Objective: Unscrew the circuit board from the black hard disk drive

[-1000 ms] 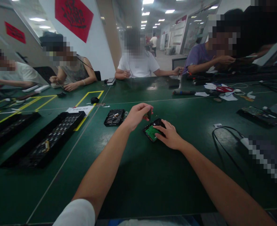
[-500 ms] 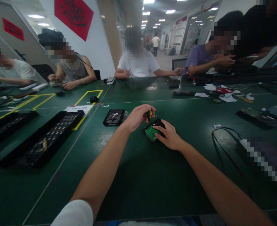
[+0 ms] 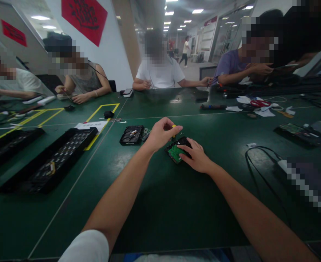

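A small hard drive with a green circuit board facing up lies on the dark green table. My right hand rests on its right side, fingers pressing it down. My left hand hovers just above the drive's far left corner, fingers closed around a small yellow-and-black screwdriver held upright. A second drive, black, lies to the left of my left hand.
Two long black trays sit at the left beside yellow floor-tape lines. A black cable loops at the right near a circuit board. Several other people sit around the far side of the table.
My left hand has shifted slightly up and turned the screwdriver, so its yellow part shows more. The right hand and the drive have stayed put.
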The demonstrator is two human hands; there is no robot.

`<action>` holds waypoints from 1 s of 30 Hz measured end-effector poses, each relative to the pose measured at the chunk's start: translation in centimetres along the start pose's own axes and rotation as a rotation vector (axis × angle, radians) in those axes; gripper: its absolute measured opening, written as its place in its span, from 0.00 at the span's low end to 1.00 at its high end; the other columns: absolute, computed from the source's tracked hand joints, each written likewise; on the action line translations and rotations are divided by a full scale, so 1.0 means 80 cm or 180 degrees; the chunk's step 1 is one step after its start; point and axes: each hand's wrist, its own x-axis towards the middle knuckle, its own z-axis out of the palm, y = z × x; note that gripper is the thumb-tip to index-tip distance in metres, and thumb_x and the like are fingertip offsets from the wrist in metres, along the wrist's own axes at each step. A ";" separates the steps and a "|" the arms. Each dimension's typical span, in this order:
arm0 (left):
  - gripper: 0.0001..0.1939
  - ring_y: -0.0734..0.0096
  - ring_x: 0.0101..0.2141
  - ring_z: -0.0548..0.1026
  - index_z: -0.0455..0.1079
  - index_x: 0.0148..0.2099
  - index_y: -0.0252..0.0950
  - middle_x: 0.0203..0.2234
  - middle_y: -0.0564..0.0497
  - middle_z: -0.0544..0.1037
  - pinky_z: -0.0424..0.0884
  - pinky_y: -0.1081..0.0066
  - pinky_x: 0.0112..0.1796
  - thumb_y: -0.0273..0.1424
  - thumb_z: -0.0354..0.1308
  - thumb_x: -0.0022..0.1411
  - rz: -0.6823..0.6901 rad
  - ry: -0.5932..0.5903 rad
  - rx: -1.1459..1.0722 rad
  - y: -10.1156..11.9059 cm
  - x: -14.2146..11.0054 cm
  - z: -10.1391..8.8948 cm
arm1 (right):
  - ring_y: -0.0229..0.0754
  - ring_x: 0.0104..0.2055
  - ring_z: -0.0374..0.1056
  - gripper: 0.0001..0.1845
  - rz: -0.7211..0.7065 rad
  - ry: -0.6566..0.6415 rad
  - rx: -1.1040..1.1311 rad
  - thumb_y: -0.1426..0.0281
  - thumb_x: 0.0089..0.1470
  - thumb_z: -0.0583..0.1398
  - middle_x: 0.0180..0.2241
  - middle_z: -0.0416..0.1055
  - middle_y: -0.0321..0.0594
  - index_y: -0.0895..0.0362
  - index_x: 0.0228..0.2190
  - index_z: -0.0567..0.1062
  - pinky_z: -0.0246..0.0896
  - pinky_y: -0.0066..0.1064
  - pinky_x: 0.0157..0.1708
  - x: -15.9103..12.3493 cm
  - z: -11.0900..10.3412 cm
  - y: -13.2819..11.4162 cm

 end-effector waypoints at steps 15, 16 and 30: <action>0.19 0.72 0.29 0.75 0.75 0.37 0.35 0.30 0.48 0.78 0.61 0.77 0.20 0.47 0.59 0.67 -0.0465 -0.0465 -0.0774 -0.004 0.004 -0.005 | 0.63 0.76 0.43 0.29 -0.0022 0.0019 0.0014 0.52 0.71 0.54 0.76 0.45 0.48 0.41 0.68 0.66 0.42 0.62 0.70 -0.001 -0.003 -0.003; 0.19 0.70 0.31 0.76 0.75 0.37 0.35 0.31 0.47 0.78 0.62 0.77 0.20 0.47 0.58 0.67 -0.0517 -0.0520 -0.0887 -0.004 0.004 -0.005 | 0.63 0.76 0.43 0.29 -0.0016 0.0013 0.0023 0.52 0.71 0.54 0.76 0.45 0.47 0.41 0.68 0.66 0.41 0.63 0.70 -0.001 -0.003 -0.003; 0.20 0.78 0.25 0.70 0.71 0.35 0.35 0.29 0.52 0.74 0.68 0.76 0.23 0.45 0.72 0.58 -0.0268 -0.0307 -0.0297 0.003 -0.001 -0.002 | 0.62 0.77 0.41 0.28 0.0050 -0.0034 0.0027 0.52 0.71 0.54 0.76 0.44 0.45 0.41 0.68 0.67 0.41 0.62 0.69 0.000 -0.006 -0.007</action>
